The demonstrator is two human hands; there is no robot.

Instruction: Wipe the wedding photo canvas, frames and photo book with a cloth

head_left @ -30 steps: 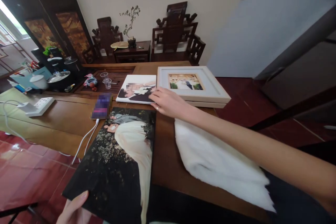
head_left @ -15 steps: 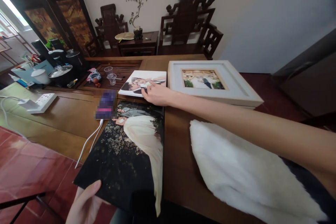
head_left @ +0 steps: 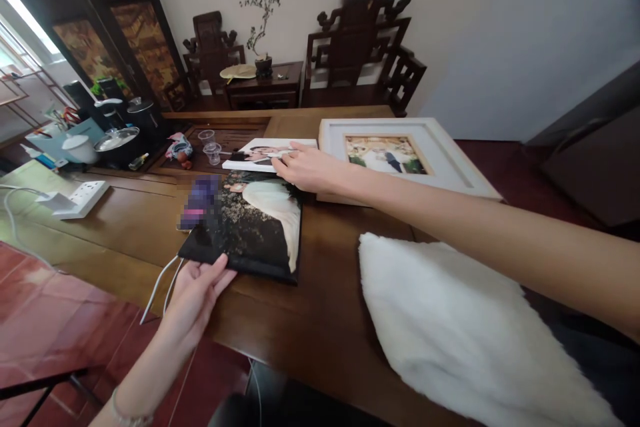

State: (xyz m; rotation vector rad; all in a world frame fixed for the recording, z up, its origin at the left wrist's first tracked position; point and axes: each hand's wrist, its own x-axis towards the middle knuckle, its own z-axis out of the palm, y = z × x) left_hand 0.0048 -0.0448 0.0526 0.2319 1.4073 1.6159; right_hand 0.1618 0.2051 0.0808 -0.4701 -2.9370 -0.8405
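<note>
The table [head_left: 325,307] is brown wood. On it sit a fluffy white cloth [head_left: 450,320] and a pale, boxy frame [head_left: 430,140]. The flat, dark picture [head_left: 255,230] is just ahead of the left hand [head_left: 197,293], which pinches its near edge. Beyond it, the right hand [head_left: 310,170] touches the white picture [head_left: 247,155]; I can't tell if it grips.

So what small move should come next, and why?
Perhaps the left hand should ease the dark photo panel slightly rightward: that hand grips its near edge, its near left corner seems to overlap the white cable, and brown tabletop shows along its right side.
</note>
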